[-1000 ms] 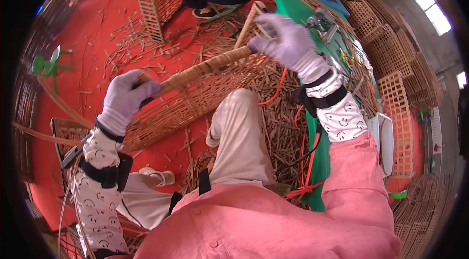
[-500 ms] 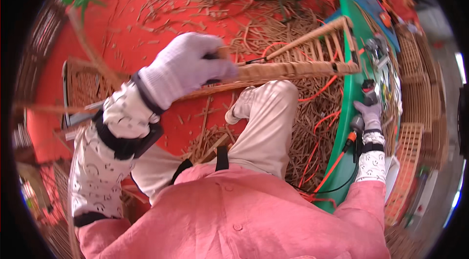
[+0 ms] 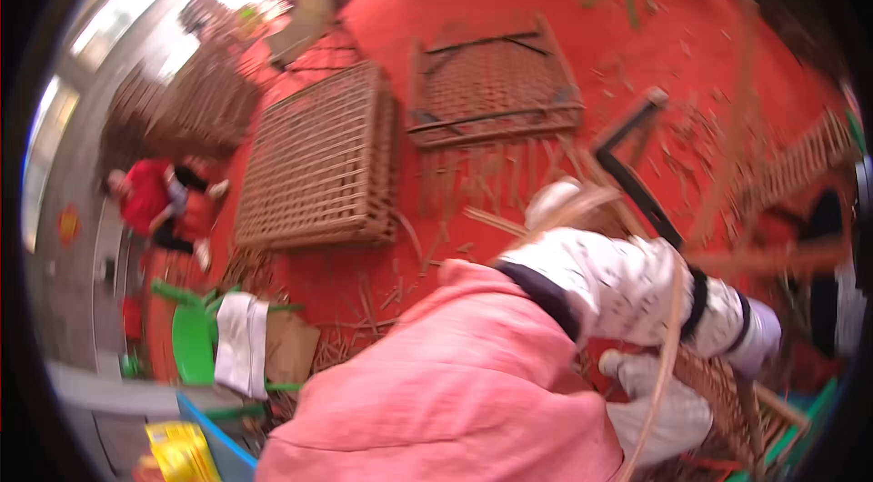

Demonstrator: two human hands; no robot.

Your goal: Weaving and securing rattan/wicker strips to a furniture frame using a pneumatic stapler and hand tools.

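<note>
My left hand (image 3: 762, 336), in a pale lilac glove, is near the right rim, at the end of a white patterned sleeve. It lies just above a brown woven panel (image 3: 714, 386). Motion blur and the view's edge hide its fingers, so what it holds, if anything, does not show. A thin pale strip (image 3: 667, 371) curves down in front of my left arm. Beyond the forearm, a dark angled bar (image 3: 637, 191) slants across. My right hand is out of view.
A stack of brown lattice panels (image 3: 314, 159) and a woven frame with dark bars (image 3: 491, 82) lie on the red floor (image 3: 400, 0), among scattered strips. A green chair (image 3: 193, 343) bears a white cloth (image 3: 242, 344). A person in red (image 3: 150, 195) sits at far left.
The view has swung to the left. My right hand and the green worktop with tools beside it have left the picture; my left arm now reaches toward the right rim.
</note>
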